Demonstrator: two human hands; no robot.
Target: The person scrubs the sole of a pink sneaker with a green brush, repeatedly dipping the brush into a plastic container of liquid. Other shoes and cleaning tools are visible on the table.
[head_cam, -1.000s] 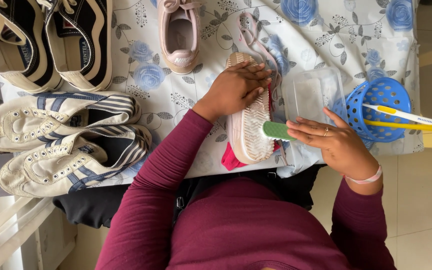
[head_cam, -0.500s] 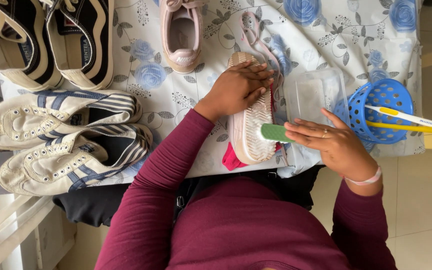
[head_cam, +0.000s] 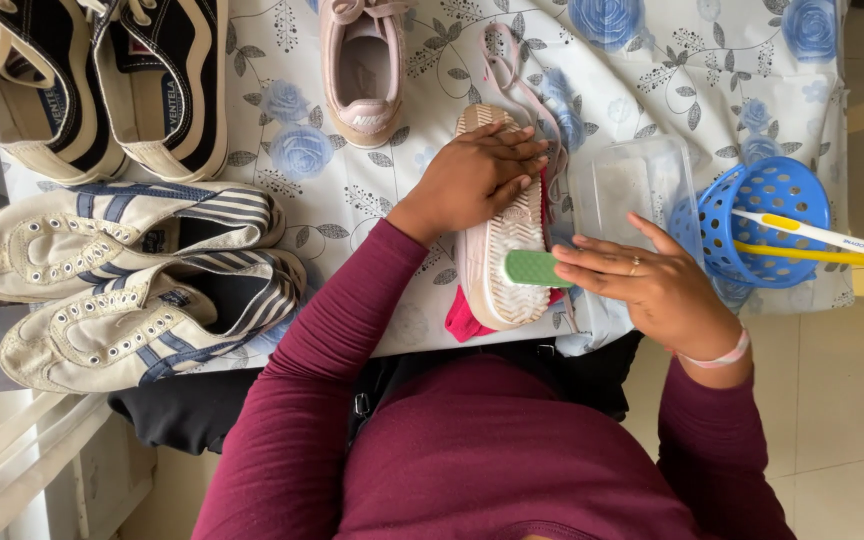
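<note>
At the centre of the frame a pink shoe [head_cam: 503, 250] is laid sole-up on the bench [head_cam: 652, 80], which is covered by a white cloth printed with blue roses. The left hand [head_cam: 477, 175] is spread flat over the upper part of the sole, fingers extended, so its grip is open and pressing rather than clamped. The right hand [head_cam: 652, 290], at centre right, is closed on a green brush [head_cam: 535, 268], whose head is pressed against the lower part of the sole. A pink rag [head_cam: 464, 320] is seen under the heel end, at the bench's near edge.

The matching pink shoe [head_cam: 364, 65] is set upright at the upper centre. Just right of the upturned shoe a clear plastic tub [head_cam: 642, 180] is placed, and beside it a blue perforated basket [head_cam: 762, 215] lies with a yellow-and-white toothbrush [head_cam: 817, 240] across it. A pair of black sneakers [head_cam: 92, 80] occupies the upper left, and a pair of white sneakers with blue stripes [head_cam: 122, 275] lies at the left below them.
</note>
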